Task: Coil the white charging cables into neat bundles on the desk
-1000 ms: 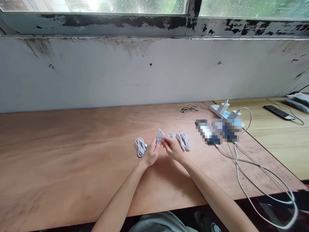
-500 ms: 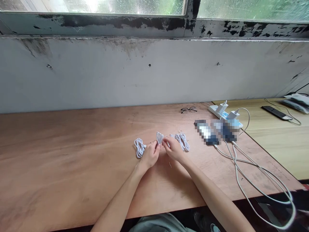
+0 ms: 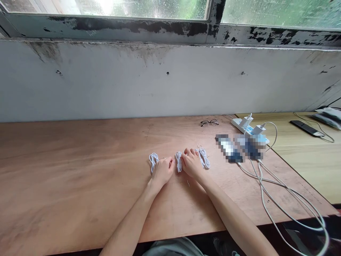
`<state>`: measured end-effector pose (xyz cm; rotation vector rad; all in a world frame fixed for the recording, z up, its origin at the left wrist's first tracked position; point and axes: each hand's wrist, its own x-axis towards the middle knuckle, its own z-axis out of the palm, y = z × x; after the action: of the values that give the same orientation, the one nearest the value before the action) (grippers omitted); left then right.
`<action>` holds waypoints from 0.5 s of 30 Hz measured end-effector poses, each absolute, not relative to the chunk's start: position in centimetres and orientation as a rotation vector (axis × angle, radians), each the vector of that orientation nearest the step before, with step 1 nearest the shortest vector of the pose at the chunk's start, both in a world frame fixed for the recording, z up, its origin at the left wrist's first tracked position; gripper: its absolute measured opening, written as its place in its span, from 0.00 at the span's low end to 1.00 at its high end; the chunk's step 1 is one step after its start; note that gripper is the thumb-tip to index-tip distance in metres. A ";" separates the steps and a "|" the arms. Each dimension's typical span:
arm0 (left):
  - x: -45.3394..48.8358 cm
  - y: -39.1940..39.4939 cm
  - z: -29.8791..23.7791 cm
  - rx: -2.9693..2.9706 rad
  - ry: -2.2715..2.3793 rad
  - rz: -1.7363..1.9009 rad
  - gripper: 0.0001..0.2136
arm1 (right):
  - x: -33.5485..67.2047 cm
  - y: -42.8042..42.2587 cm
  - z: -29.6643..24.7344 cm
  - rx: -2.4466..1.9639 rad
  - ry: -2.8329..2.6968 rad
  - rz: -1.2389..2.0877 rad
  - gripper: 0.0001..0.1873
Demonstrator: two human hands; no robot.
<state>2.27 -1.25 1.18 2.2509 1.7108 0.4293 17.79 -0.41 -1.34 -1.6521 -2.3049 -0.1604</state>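
Observation:
A tied bundle of white cable (image 3: 178,161) lies on the wooden table between my hands. My right hand (image 3: 192,163) rests just right of it, thumb at its edge, fingers slightly apart and bent over the tabletop. Partly under and beyond those fingers are more coiled white cables (image 3: 204,158). To the left, my left hand (image 3: 163,171) is closed with its fingers curled in, and nothing shows in it. A looser coil of white cable (image 3: 153,160) sits beside that hand, its lower part covered by it.
Eyeglasses (image 3: 209,123) lie near the wall. At right are a power strip (image 3: 241,125) with chargers, blurred devices (image 3: 229,148) and long white charging cables (image 3: 277,179) hanging over the front edge. A black phone-like device (image 3: 306,128) lies on the lighter table (image 3: 301,156).
The white cable bundle that both hands held up now lies on the table. My left hand has let go and drawn slightly left; my right hand has shifted slightly right, its fingers spreading.

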 end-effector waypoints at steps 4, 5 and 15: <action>0.5 -0.8 2.7 2.126 2.093 0.408 0.11 | 17.9 -0.7 -1.3 -1.663 -2.253 -0.189 0.10; -0.1 -0.7 3.0 2.056 2.178 0.373 0.13 | 17.9 -0.8 -1.2 -1.669 -2.238 -0.179 0.10; -0.5 0.0 1.8 1.906 2.258 0.070 0.15 | 18.1 -0.9 -1.3 -1.686 -2.062 -0.163 0.10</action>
<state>-0.46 0.04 1.84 1.9064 2.2578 0.0703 18.11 -0.89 -1.33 -1.6859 -2.0625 -0.1633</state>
